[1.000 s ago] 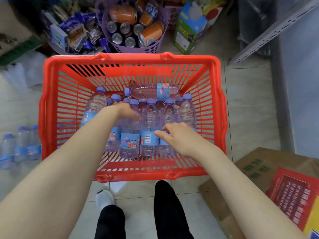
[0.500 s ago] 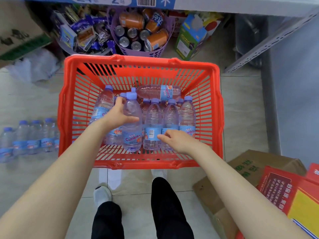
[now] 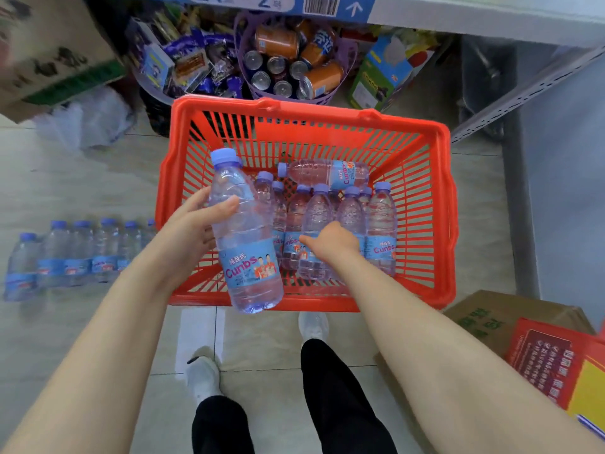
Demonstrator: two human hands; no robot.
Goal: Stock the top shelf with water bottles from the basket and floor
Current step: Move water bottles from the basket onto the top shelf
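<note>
A red plastic basket (image 3: 438, 204) stands on the tiled floor and holds several clear water bottles with purple caps and blue labels. My left hand (image 3: 193, 227) grips one water bottle (image 3: 245, 237) by its upper body, lifted above the basket's near-left corner. My right hand (image 3: 330, 244) is down inside the basket with its fingers curled round an upright bottle (image 3: 316, 211) in the row. One bottle (image 3: 324, 173) lies on its side on top of the others. More bottles (image 3: 78, 253) stand in a row on the floor to the left.
A purple tub of drink cans (image 3: 291, 67), snack packets (image 3: 186, 63) and a green carton (image 3: 379, 77) crowd the space under the shelf edge (image 3: 458, 14). Cardboard boxes (image 3: 510, 322) sit at the lower right, another box (image 3: 49, 60) at the upper left. My feet stand just behind the basket.
My left hand has lifted its bottle up and out of the row toward me. My right hand has closed on a bottle in the basket. The view has pulled back.
</note>
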